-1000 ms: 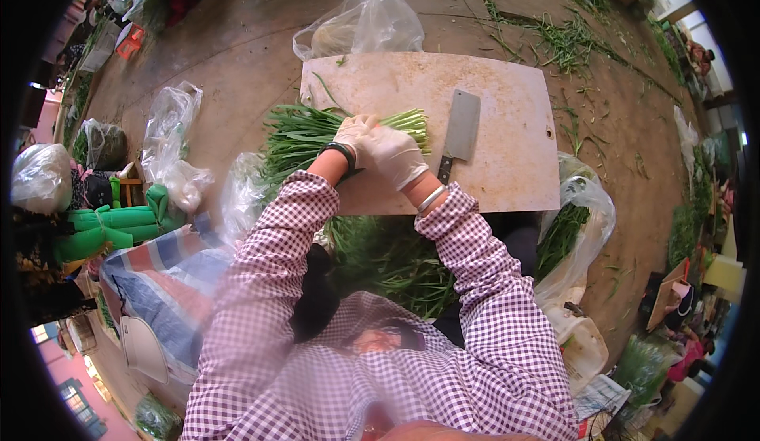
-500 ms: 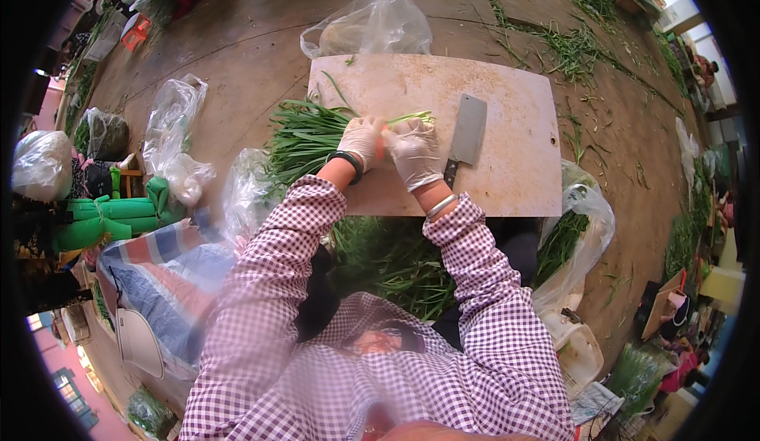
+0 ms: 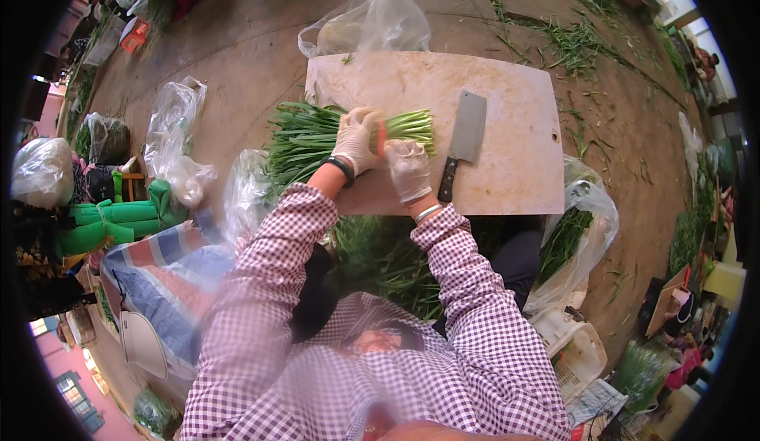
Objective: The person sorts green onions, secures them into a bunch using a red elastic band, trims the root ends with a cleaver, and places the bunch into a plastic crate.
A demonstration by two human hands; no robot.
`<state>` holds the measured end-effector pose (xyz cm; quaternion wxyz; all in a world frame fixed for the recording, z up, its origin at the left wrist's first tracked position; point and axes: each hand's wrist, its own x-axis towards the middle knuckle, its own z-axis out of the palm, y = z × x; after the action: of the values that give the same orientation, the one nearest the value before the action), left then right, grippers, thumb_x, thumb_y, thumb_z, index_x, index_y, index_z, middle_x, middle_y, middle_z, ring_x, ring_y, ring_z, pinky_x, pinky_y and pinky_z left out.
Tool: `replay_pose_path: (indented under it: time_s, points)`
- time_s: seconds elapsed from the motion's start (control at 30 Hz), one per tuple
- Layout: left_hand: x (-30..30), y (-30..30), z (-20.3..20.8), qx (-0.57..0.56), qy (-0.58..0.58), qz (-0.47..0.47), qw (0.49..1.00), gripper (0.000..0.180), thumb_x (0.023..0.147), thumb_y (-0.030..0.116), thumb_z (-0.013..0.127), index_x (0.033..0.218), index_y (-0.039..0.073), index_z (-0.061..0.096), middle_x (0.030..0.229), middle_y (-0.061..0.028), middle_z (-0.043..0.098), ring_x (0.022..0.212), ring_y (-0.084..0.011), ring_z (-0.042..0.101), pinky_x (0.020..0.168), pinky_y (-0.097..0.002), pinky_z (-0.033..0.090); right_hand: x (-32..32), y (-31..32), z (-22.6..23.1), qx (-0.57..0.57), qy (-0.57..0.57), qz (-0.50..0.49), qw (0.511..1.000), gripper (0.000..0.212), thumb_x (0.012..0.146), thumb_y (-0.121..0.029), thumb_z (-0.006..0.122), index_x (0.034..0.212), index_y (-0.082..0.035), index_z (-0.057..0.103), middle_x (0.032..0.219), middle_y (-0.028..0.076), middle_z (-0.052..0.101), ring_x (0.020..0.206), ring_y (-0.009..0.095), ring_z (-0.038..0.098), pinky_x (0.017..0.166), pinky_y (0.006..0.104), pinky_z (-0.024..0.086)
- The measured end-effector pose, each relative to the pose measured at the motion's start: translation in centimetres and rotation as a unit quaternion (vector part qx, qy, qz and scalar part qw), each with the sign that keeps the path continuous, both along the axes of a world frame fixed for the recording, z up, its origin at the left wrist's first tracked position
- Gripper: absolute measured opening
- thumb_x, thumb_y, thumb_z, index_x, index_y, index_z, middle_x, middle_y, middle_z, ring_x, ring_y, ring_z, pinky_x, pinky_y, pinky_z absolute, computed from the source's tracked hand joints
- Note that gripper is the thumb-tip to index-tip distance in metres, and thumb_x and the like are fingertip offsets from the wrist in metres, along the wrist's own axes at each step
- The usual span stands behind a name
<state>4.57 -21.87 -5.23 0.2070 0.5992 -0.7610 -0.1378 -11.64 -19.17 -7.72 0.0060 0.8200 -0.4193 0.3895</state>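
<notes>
A bunch of long green chives [image 3: 302, 138] lies across the board, leaves to the left and pale cut stems to the right. My left hand [image 3: 358, 136], in a thin whitish glove, is wrapped over its middle. Around the stems, just right of that hand, runs an orange band [image 3: 381, 135]. My gloved right hand [image 3: 408, 169] is closed at the band's near end, below the stems, and its fingertips pinch there. To the right, a cleaver [image 3: 469, 128] with a black handle lies flat, touched by neither hand.
The pale board [image 3: 514, 156] stands before me over a heap of loose greens [image 3: 388, 271]. Clear plastic bags stand behind it [image 3: 380, 21] and at its left [image 3: 249, 184]. An open bag of greens [image 3: 590, 203] is at the right. A striped woven sheet [image 3: 170, 283] lies left.
My right hand has slid off the top of the stems toward me, uncovering the stem ends and the orange band. The left hand stays on the bunch. A loose leaf above the bunch no longer shows.
</notes>
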Motion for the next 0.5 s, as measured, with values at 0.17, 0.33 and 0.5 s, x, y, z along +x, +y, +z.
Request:
replay_pose_path:
  time_s: [0.17,0.33,0.5]
  points:
    - [-0.1,1.6,2.4,0.029,0.092,0.018,0.995,0.046,0.062,0.019,0.088,0.102,0.010,0.067,0.104,-0.0092,0.062,0.101,-0.0291,0.056,0.092,-0.0405,0.046,-0.3,-0.4,-0.3,0.000,-0.001,0.002,1.000,0.017,0.079,-0.006,0.060,0.096,-0.006,0.065,0.096,0.007,0.063,0.091,0.026,0.059,0.082,0.0391,0.047]
    - [-0.5,2.5,1.2,0.161,0.372,0.062,0.912,0.021,0.075,0.004,0.079,0.092,0.003,0.068,0.084,-0.0082,0.063,0.075,-0.0208,0.060,0.075,-0.0325,0.052,0.0,-0.4,-0.3,0.000,-0.022,0.007,1.000,0.012,0.083,-0.011,0.057,0.092,-0.007,0.063,0.096,0.006,0.061,0.090,0.024,0.058,0.081,0.0386,0.047]
    - [0.0,0.9,0.6,-0.050,0.205,-0.013,0.977,0.014,0.078,0.003,0.074,0.090,0.004,0.067,0.093,-0.0084,0.067,0.095,-0.0256,0.060,0.085,-0.0332,0.048,-0.3,-0.8,-0.4,0.036,-0.017,0.006,0.999,0.010,0.081,-0.008,0.061,0.090,-0.007,0.065,0.091,0.009,0.064,0.087,0.028,0.059,0.079,0.0408,0.047]
